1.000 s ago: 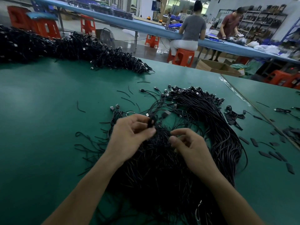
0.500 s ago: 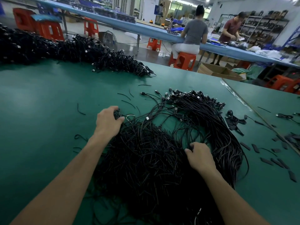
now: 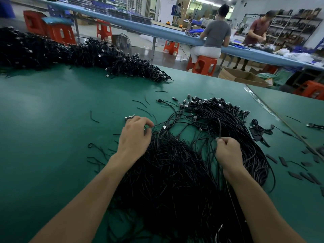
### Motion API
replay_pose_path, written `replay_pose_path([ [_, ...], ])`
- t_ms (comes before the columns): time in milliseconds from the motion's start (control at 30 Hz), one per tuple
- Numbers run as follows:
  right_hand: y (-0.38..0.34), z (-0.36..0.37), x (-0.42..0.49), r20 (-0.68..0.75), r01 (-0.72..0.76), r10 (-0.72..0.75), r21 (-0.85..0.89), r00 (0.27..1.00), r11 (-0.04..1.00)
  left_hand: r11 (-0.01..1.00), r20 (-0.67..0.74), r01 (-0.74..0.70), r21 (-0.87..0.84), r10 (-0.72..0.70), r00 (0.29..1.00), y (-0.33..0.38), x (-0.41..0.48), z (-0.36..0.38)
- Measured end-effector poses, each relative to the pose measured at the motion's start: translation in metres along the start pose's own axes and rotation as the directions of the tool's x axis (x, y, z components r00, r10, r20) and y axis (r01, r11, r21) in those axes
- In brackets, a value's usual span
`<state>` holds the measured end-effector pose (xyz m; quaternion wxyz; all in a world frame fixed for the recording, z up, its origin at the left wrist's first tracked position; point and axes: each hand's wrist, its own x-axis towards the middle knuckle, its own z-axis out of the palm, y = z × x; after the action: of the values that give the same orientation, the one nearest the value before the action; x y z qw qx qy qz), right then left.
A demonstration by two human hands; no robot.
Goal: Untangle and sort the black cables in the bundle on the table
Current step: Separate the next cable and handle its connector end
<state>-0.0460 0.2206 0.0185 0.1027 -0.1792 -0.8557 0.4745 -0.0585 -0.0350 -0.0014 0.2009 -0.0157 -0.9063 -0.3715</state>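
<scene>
A big tangled bundle of black cables [image 3: 175, 172] lies on the green table [image 3: 52, 128] in front of me, its plug ends [image 3: 210, 102] fanned out at the far side. My left hand [image 3: 135, 135] sits at the bundle's left edge, fingers curled over a few connector ends [image 3: 129, 117] and thin strands. My right hand [image 3: 228, 151] pinches a single black cable [image 3: 220, 127] that rises in a loop above the bundle.
A long heap of more black cables [image 3: 78, 53] runs along the table's far left. Short black ties and sleeves [image 3: 298, 174] lie scattered to the right, loose cut pieces [image 3: 140, 104] beyond the bundle. Two people work at a blue bench [image 3: 166, 32] behind.
My left hand moved left to the bundle's edge and stays there over the connectors. My right hand dropped into the bundle, then lifted up pinching one cable.
</scene>
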Motion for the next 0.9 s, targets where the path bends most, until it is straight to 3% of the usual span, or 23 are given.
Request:
replay_pose_path([
  [100, -0.027, -0.006, -0.026, 0.018, 0.256, -0.256, -0.098, 0.967, 0.962, 0.99, 0.063, -0.058, -0.128, 0.067, 0.996, 0.027, -0.007, 0.002],
  [200, -0.057, -0.006, -0.065, 0.054, 0.537, -0.534, -0.098, 0.844, 0.838, 0.957, 0.189, -0.143, -0.252, 0.194, 0.963, 0.054, -0.014, 0.006],
  [300, -0.084, -0.002, -0.101, 0.179, 0.698, -0.7, 0.082, 0.692, 0.711, 0.935, 0.286, -0.175, -0.309, 0.267, 0.92, 0.064, -0.021, 0.018],
  [333, -0.09, -0.002, -0.11, 0.23, 0.727, -0.737, 0.142, 0.635, 0.671, 0.924, 0.322, -0.082, -0.373, 0.211, 0.923, 0.063, -0.023, 0.022],
  [400, -0.095, -0.006, -0.119, 0.274, 0.759, -0.789, 0.231, 0.55, 0.609, 0.799, 0.381, 0.149, -0.582, 0.106, 0.919, 0.066, -0.025, 0.021],
  [433, -0.095, -0.009, -0.119, 0.258, 0.767, -0.803, 0.247, 0.537, 0.592, 0.751, 0.329, 0.162, -0.64, 0.077, 0.941, 0.067, -0.024, 0.021],
  [533, -0.086, -0.023, -0.111, 0.094, 0.76, -0.79, 0.225, 0.605, 0.609, 0.789, -0.04, 0.052, -0.613, -0.097, 0.994, 0.065, -0.012, 0.01],
  [600, -0.076, -0.034, -0.103, -0.055, 0.736, -0.745, 0.214, 0.665, 0.642, 0.808, -0.264, -0.021, -0.589, -0.167, 0.95, 0.059, -0.004, -0.001],
  [733, -0.052, -0.057, -0.082, -0.279, 0.662, -0.612, 0.147, 0.74, 0.735, 0.872, -0.563, -0.134, -0.47, -0.179, 0.807, 0.043, 0.007, -0.022],
  [833, -0.031, -0.066, -0.06, -0.218, 0.51, -0.518, -0.094, 0.827, 0.855, 0.969, -0.722, -0.14, -0.206, -0.054, 0.69, 0.037, 0.006, -0.036],
  [900, -0.018, -0.062, -0.05, -0.076, 0.399, -0.437, -0.293, 0.896, 0.869, 0.993, -0.71, -0.118, -0.033, 0.06, 0.701, 0.033, -0.001, -0.042],
])
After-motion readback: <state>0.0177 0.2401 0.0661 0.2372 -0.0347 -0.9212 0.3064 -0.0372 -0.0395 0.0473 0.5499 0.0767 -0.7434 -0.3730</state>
